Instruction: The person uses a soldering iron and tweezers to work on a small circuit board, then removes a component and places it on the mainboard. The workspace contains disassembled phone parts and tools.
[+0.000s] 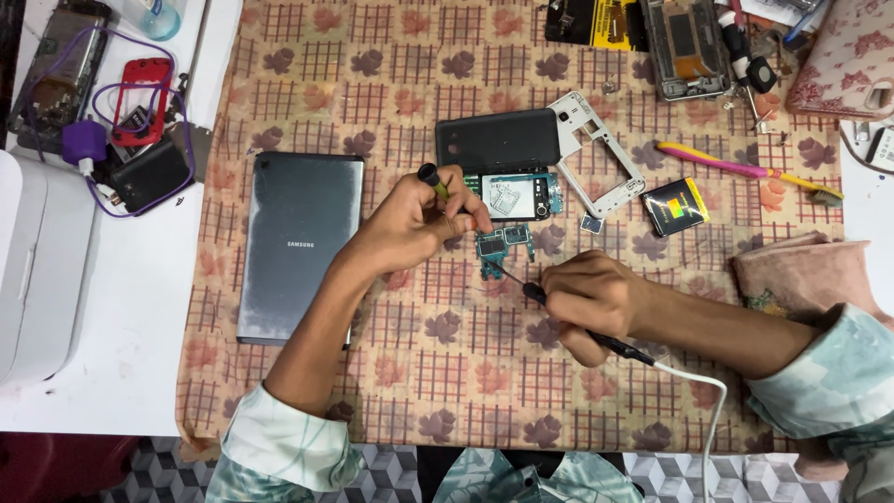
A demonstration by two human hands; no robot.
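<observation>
My left hand grips a small screwdriver with a black cap and rests its fingertips on a teal phone circuit board. My right hand holds a black pen-shaped iron with a white cable; its thin tip touches the lower edge of the board. Just above the board lies an opened phone body, and behind that a black back cover.
A grey tablet lies face down at the left. A white phone frame, a small battery and a pink-yellow toothbrush lie at the right. More phone parts sit at the top; a white box stands far left.
</observation>
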